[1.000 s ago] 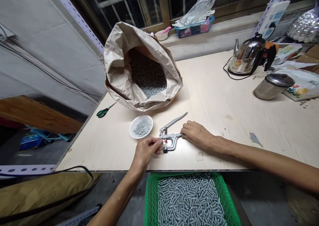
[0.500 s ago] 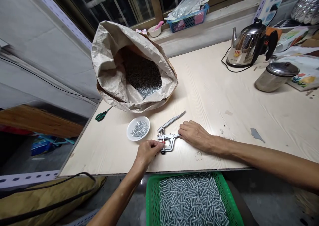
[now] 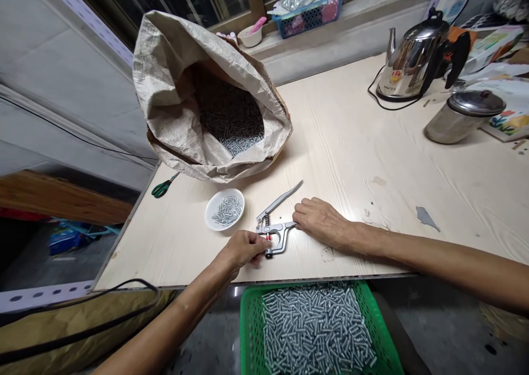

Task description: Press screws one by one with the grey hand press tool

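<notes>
Grey snap-fastener pliers [image 3: 285, 227] lie on the table with their long upper handle raised and a red part at the jaw. My right hand [image 3: 320, 221] is closed round the end of the lower handle. At the jaw, my left hand [image 3: 243, 248] is pinched, its fingertips touching the red part; whatever sits between them is too small to make out. Just behind my left hand stands a white bowl [image 3: 209, 212] of small metal screws [image 3: 227, 211]. Below the table edge, a green basket [image 3: 251, 331] holds many larger screw-like metal pieces [image 3: 314, 325].
A large open sack [image 3: 157, 88] with metal pieces inside leans at the back left. Green-handled scissors [image 3: 161, 188] lie near the left edge. A kettle [image 3: 413, 61] and a lidded metal canister [image 3: 448, 123] stand at the right. A grey scrap [image 3: 427, 218] lies on the table [image 3: 343, 155].
The camera view has shifted slightly. My left hand remains pinched at the jaw with its fingers a little shifted, and my right hand keeps its hold on the lower handle.
</notes>
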The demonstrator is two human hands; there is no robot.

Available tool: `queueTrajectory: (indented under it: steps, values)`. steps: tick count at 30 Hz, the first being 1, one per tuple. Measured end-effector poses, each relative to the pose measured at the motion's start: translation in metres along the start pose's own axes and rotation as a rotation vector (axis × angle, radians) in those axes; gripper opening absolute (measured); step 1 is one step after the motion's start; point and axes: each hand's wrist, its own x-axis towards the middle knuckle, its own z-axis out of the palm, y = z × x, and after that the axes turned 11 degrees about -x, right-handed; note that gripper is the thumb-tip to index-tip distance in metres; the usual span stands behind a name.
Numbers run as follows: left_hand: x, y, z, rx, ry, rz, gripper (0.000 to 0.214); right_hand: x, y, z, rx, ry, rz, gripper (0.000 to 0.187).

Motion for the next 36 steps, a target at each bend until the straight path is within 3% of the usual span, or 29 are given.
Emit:
queueTrajectory:
  steps: [4,7,15,23,27,28,36]
  values:
    - [-0.007,-0.001,0.006,-0.092,0.022,-0.06,0.029,0.002,0.007,-0.007,0.033,0.001,0.005,0.019]
    - [-0.011,-0.003,0.009,-0.142,0.037,-0.07,0.029,0.004,0.009,-0.006,0.005,-0.013,-0.065,0.008]
    - [-0.016,-0.004,0.013,-0.178,0.106,-0.1,0.026,-0.008,-0.005,-0.002,0.004,0.023,-0.05,0.022]
    - [-0.024,-0.008,0.014,-0.15,0.074,-0.16,0.034,-0.004,-0.002,-0.018,0.011,-0.15,-0.015,0.01]
    - [-0.025,-0.012,0.015,-0.135,0.07,-0.14,0.034,0.005,0.017,-0.018,0.023,-0.1,-0.065,0.079]
    - [-0.025,-0.012,0.015,-0.131,0.072,-0.139,0.035,0.008,0.022,-0.016,0.017,-0.098,-0.086,0.089]
    - [-0.025,-0.015,0.015,-0.111,0.07,-0.111,0.039,0.026,0.032,-0.021,-0.036,-0.239,-0.153,0.09]
